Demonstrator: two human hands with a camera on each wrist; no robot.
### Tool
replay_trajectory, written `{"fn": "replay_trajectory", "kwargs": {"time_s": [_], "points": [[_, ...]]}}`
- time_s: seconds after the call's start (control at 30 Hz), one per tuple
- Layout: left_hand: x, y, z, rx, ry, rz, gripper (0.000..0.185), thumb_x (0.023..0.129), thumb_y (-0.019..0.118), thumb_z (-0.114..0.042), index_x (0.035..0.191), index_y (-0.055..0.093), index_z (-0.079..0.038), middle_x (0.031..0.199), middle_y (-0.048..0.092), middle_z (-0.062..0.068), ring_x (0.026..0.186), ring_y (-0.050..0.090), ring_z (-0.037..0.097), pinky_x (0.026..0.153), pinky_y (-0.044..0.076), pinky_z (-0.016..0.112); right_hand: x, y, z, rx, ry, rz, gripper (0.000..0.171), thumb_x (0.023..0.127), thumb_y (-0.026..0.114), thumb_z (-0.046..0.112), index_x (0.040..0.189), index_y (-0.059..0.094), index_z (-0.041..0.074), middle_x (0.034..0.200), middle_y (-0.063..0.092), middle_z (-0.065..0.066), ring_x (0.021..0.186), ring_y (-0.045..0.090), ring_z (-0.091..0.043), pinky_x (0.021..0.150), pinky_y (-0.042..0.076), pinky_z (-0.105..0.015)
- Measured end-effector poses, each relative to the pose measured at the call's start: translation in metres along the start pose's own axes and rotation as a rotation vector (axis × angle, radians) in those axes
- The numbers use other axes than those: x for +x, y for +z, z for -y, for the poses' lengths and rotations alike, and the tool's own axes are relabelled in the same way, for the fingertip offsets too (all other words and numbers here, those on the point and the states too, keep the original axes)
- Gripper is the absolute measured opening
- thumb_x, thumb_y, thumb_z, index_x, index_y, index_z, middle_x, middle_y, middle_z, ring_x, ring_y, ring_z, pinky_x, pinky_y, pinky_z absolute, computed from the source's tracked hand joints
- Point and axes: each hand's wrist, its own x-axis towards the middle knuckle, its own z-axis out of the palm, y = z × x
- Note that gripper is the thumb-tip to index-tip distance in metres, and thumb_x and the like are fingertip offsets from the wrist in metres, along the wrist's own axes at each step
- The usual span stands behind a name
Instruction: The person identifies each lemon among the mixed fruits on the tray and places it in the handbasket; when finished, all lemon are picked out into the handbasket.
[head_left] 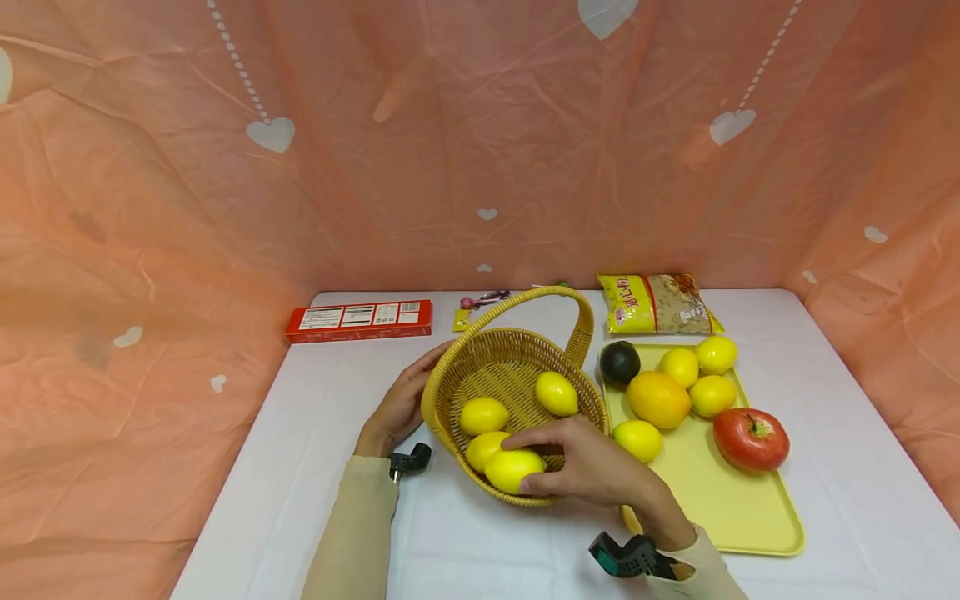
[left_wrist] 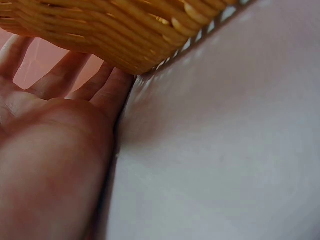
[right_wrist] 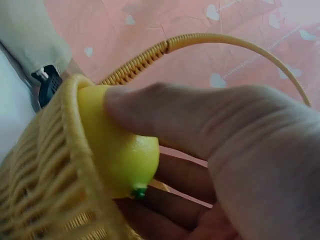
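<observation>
A wicker basket (head_left: 480, 358) with an arched handle stands at the middle of the table. My right hand (head_left: 592, 467) reaches over its near rim and holds a yellow lemon (head_left: 514, 472) between thumb and fingers. In the right wrist view the thumb presses on that lemon (right_wrist: 120, 145), just inside the rim. Three other lemons lie in the basket, one lemon (head_left: 557, 393) toward its right side. At the basket's left side rests my left hand (head_left: 405, 400). Its fingers extend along the wicker in the left wrist view, partly hidden behind the basket (left_wrist: 110, 35).
Right of the basket, a yellow tray (head_left: 720, 508) bears several lemons, an orange fruit (head_left: 658, 400), a dark round fruit (head_left: 620, 362) and a red tomato-like fruit (head_left: 751, 439). Behind are a yellow food packet (head_left: 660, 304), a red box (head_left: 360, 321) and a pink wrapped lollipop (head_left: 468, 302).
</observation>
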Motion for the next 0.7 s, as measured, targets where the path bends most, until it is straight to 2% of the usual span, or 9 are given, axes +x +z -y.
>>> {"fn": "replay_trajectory", "kwargs": {"time_s": [0.2, 0.3, 0.37, 0.43, 0.5, 0.7], "points": [[0.001, 0.000, 0.001, -0.001, 0.005, 0.007, 0.053, 0.117, 0.037, -0.006, 0.170, 0.040, -0.012, 0.171, 0.046, 0.005, 0.141, 0.058, 0.014, 0.117, 0.054, 0.026, 0.017, 0.009, 0.004, -0.009, 0.070, -0.020, 0.042, 0.094, 0.089, 0.030, 0.134, 0.079, 0.023, 0.132, 0.079, 0.008, 0.117, 0.071, -0.010, 0.104, 0.061, -0.029], [0.001, 0.000, 0.000, -0.008, -0.004, 0.002, 0.054, 0.116, 0.038, -0.006, 0.169, 0.042, -0.013, 0.171, 0.046, 0.005, 0.142, 0.058, 0.015, 0.118, 0.053, 0.026, 0.018, 0.009, 0.004, 0.038, 0.101, -0.048, 0.046, 0.094, 0.089, 0.031, 0.137, 0.078, 0.019, 0.136, 0.078, 0.003, 0.124, 0.073, -0.017, 0.111, 0.061, -0.036], [0.001, 0.001, 0.000, -0.010, -0.008, 0.000, 0.054, 0.116, 0.038, -0.005, 0.169, 0.042, -0.013, 0.171, 0.046, 0.006, 0.143, 0.058, 0.015, 0.118, 0.053, 0.027, 0.014, 0.006, 0.003, 0.115, 0.098, -0.070, 0.049, 0.094, 0.088, 0.029, 0.139, 0.076, 0.014, 0.139, 0.077, -0.003, 0.130, 0.072, -0.025, 0.114, 0.059, -0.045], [0.001, 0.001, 0.000, -0.009, -0.008, -0.003, 0.054, 0.116, 0.038, -0.005, 0.170, 0.042, -0.013, 0.171, 0.045, 0.006, 0.143, 0.058, 0.014, 0.119, 0.053, 0.027, 0.008, 0.001, 0.001, 0.208, 0.070, -0.095, 0.050, 0.095, 0.087, 0.024, 0.141, 0.074, 0.009, 0.141, 0.075, -0.008, 0.133, 0.070, -0.033, 0.116, 0.057, -0.052], [0.001, 0.001, 0.000, -0.009, -0.006, -0.006, 0.054, 0.116, 0.037, -0.005, 0.170, 0.041, -0.013, 0.172, 0.045, 0.006, 0.143, 0.058, 0.013, 0.119, 0.052, 0.027, -0.001, -0.006, -0.003, 0.288, 0.024, -0.121, 0.050, 0.096, 0.086, 0.016, 0.142, 0.073, 0.005, 0.142, 0.075, -0.010, 0.134, 0.070, -0.033, 0.115, 0.057, -0.052], [0.001, 0.000, 0.001, -0.007, -0.005, -0.004, 0.054, 0.116, 0.037, -0.006, 0.170, 0.040, -0.012, 0.171, 0.046, 0.004, 0.144, 0.057, 0.012, 0.121, 0.051, 0.027, -0.035, -0.028, -0.026, 0.471, -0.147, -0.218, 0.049, 0.097, 0.079, -0.003, 0.144, 0.065, -0.008, 0.145, 0.074, -0.008, 0.134, 0.071, -0.019, 0.109, 0.062, -0.035]]}}
